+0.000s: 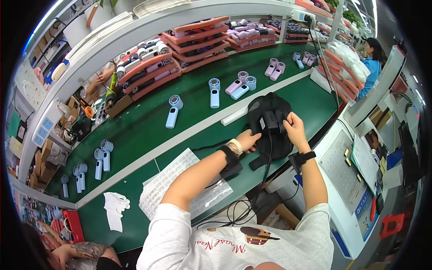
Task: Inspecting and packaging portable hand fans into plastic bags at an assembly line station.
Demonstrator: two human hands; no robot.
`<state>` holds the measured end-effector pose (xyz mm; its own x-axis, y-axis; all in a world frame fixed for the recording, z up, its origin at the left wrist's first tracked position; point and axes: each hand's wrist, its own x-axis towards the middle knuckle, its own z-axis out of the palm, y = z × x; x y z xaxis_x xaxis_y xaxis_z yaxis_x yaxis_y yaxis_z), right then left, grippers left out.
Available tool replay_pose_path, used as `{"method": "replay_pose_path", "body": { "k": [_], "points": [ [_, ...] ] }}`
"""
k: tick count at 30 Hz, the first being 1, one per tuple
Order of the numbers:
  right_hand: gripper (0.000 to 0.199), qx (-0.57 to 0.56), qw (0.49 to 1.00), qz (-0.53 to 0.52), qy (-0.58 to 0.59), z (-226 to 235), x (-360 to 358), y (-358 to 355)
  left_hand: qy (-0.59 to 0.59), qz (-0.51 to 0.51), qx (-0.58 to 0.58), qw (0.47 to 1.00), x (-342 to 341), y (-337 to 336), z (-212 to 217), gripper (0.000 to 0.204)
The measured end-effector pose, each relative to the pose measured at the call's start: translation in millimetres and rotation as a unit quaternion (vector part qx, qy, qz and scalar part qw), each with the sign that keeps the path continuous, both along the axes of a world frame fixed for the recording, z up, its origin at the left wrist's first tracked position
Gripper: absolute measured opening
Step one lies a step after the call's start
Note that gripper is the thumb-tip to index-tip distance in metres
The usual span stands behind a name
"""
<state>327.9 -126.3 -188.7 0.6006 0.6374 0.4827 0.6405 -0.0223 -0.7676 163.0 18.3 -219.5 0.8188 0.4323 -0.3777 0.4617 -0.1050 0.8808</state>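
I see a black pouch [269,128], soft and rounded, lying on the near strip of the green worktop [135,135], just in front of me, with a small black box-like part [270,120] sitting on top of it. My left hand [248,140] presses flat on the pouch's near-left edge, fingers curled over it, seemingly to pin it in place. My right hand [294,126] is closed in a pinch at the black part; the view is too small for me to say exactly what the fingertips grip. A black cable [268,157] runs from the pouch down toward my body, slack enough to leave the work free. To my left lies a white perforated sheet [168,177]. Beyond the white dividing rail [189,130], blue and lilac handheld fans [214,92] lie spaced along the belt, and red trays [198,36] are stacked by the shelf.
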Motion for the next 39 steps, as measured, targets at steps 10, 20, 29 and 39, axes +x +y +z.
{"method": "replay_pose_path", "body": {
  "k": [10,20,29,39],
  "points": [
    [0.026,0.047,0.997,0.021,-0.059,12.4,-66.9,5.1,-0.095,-0.157,0.266,0.946,-49.2,-23.7,6.0,0.032],
    [0.019,-0.223,0.935,0.029,-0.274,20.0,-90.2,5.8,-0.192,-0.041,0.254,0.947,-245.7,29.3,164.5,0.018],
    [0.020,-0.141,0.916,-0.017,-0.376,59.3,-183.5,34.1,0.061,-0.050,0.489,0.869,-393.5,37.3,73.6,0.022],
    [0.025,-0.214,0.546,0.809,0.035,-16.0,-405.5,51.7,-0.268,0.064,0.396,0.876,-308.1,67.3,143.2,0.007]
  ]
}}
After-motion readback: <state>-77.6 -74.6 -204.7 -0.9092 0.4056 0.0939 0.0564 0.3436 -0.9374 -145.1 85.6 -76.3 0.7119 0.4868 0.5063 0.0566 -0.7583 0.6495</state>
